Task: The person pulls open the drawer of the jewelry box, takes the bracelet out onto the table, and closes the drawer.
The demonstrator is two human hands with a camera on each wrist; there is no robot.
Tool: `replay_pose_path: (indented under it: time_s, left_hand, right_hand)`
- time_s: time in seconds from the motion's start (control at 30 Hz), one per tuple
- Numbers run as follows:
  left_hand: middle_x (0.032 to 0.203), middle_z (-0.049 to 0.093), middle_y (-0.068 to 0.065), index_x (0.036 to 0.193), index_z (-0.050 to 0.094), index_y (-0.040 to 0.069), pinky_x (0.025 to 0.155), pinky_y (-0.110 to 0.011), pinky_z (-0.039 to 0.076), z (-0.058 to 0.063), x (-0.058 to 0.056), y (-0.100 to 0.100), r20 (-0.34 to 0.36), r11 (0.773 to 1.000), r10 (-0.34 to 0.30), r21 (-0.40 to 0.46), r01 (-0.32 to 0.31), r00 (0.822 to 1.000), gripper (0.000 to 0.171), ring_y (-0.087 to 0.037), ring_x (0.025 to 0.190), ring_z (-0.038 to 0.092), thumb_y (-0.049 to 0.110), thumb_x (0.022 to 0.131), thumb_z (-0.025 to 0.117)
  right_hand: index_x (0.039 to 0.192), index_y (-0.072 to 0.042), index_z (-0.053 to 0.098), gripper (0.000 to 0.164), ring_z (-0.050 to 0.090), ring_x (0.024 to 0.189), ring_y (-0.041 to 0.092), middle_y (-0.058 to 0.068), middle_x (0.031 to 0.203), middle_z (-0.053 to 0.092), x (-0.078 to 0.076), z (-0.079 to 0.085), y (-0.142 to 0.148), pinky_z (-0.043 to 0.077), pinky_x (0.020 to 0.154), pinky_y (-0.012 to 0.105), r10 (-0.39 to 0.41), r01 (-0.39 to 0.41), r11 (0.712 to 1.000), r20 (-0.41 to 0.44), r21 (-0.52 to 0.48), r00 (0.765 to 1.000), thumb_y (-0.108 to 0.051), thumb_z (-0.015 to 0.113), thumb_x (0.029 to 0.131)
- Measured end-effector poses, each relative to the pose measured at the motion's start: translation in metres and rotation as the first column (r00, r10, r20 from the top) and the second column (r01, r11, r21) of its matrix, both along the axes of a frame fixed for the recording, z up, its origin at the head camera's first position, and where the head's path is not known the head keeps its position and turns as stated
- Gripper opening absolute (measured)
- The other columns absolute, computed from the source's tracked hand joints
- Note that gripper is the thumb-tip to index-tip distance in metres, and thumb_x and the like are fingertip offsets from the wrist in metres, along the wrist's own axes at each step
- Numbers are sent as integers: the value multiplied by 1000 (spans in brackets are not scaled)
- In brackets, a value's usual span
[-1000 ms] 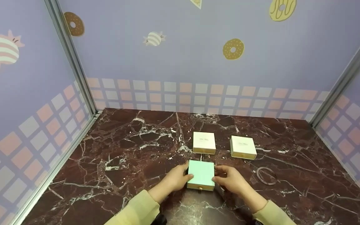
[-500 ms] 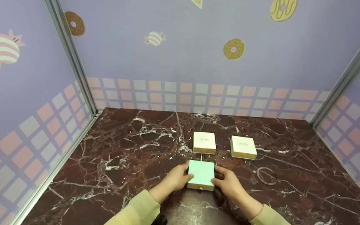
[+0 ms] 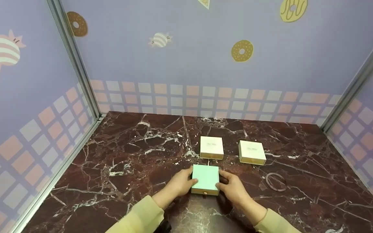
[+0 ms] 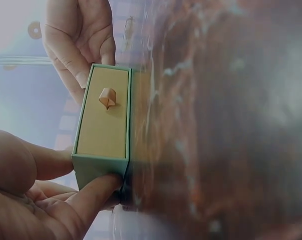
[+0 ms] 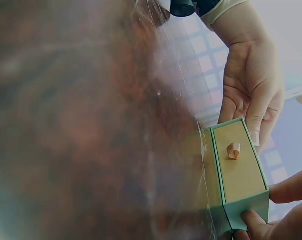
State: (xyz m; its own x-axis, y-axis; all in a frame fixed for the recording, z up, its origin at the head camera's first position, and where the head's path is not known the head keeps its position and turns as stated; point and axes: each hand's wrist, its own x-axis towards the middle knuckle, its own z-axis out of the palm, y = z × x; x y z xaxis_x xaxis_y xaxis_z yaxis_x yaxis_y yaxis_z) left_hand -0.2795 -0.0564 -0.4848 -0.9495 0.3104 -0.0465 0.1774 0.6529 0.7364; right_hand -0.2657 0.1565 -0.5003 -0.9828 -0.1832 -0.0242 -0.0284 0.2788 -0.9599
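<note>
A mint-green drawer box point(image 3: 205, 177) with a yellow drawer front sits on the dark marbled table between my hands. Its small tan ribbon pull point(image 4: 108, 98) faces me, and the drawer is closed in both wrist views. My left hand point(image 3: 180, 183) grips the box's left side, thumb by the upper edge and fingers along the side wall. On the opposite side my right hand point(image 3: 233, 188) holds it likewise, its thumb at the near right edge. In the head view, the box partly hides the fingertips of both hands.
Behind the green box stand two cream boxes with gold fronts, a middle box point(image 3: 211, 145) and a right box point(image 3: 252, 150). A pinkish ring point(image 3: 268, 184) lies right of my right hand. Patterned purple panels point(image 3: 186, 58) enclose the table's back and sides.
The right hand's fingers have closed in along the box's right side. Both hands and the green box have then shifted slightly left and away. The cream boxes and ring have stayed put.
</note>
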Motion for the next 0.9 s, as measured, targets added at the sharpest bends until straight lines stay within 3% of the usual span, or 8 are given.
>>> replay_pose_path:
  time_s: [0.27, 0.4, 0.6, 0.73, 0.9]
  left_hand:
    - [155, 43, -33, 152, 36, -16, 118, -58, 42, -1, -8, -15, -7, 1000, 31, 1, -31, 1000, 64, -48, 140, 48, 15, 102, 63]
    - [155, 43, -34, 151, 37, -16, 121, -58, 38, -1, -13, -25, -11, 998, 60, -4, -60, 998, 63, -48, 143, 44, 15, 102, 63]
    - [154, 42, -35, 149, 37, -18, 120, -58, 39, -1, -20, -40, -18, 996, 95, 4, -95, 995, 61, -49, 142, 45, 12, 102, 62]
    - [155, 42, -34, 150, 38, -16, 121, -59, 38, -1, -25, -49, -2, 991, 134, 20, -134, 991, 60, -48, 145, 42, 11, 102, 61]
    - [156, 42, -34, 150, 38, -16, 122, -58, 37, -3, -36, -60, -2, 985, 172, 25, -172, 985, 59, -48, 146, 41, 10, 102, 60]
  right_hand:
    - [145, 21, 41, 57, 63, 123, 46, 39, 135, 58, -13, 0, -17, 62, 95, 41, -26, 26, 999, -22, 18, 999, 10, 61, 93]
    - [144, 17, 47, 56, 57, 131, 45, 36, 142, 55, -21, -1, -28, 57, 102, 46, -55, 57, 996, -33, 62, 998, 7, 64, 91]
    - [142, 17, 49, 55, 57, 130, 44, 35, 142, 55, -33, -2, -47, 56, 105, 47, -48, 49, 998, -30, 34, 998, 7, 64, 90]
    - [143, 15, 50, 54, 45, 142, 46, 34, 148, 50, -41, -2, -60, 49, 113, 53, -49, 51, 996, -37, 75, 998, 6, 64, 92]
    - [143, 15, 49, 53, 43, 143, 48, 35, 149, 49, -52, 0, -76, 49, 113, 54, -44, 49, 993, -41, 107, 998, 6, 62, 93]
